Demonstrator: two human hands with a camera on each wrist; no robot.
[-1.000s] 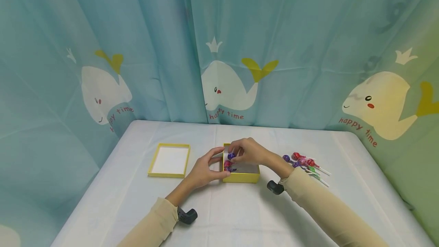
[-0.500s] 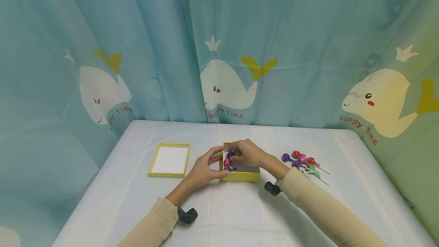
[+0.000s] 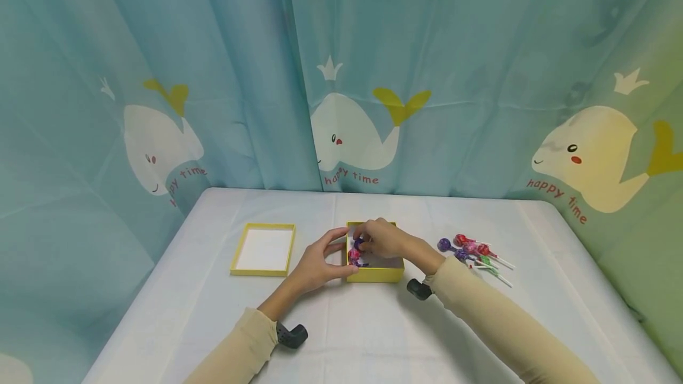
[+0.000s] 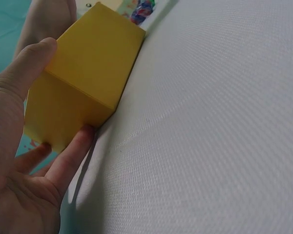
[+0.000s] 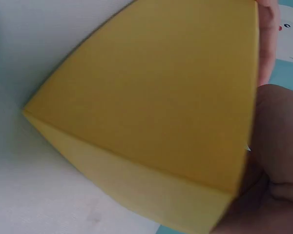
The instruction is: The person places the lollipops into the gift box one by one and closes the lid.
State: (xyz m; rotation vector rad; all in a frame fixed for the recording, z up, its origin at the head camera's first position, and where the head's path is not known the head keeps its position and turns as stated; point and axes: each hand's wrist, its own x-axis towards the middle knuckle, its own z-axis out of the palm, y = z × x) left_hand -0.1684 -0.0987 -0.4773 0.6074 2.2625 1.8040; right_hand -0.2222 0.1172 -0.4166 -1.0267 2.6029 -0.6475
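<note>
Right hand point(image 3: 383, 238) inside the yellow box point(image 3: 376, 275), pinching a purple lollipop point(image 3: 358, 244)!
Left hand point(image 3: 313, 265) grips the box's left end; a pink lollipop point(image 3: 354, 254) lies inside.

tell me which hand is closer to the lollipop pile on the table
Right. The right hand reaches into the yellow box, left of the lollipop pile; the left hand is farther away, holding the box's left side.

Head view: curtain point(image 3: 480, 46) reads "happy time" in red, three times, each under a printed whale point(image 3: 354, 135): left, centre, right of frame. Left copy slants upward, right copy downward.
</note>
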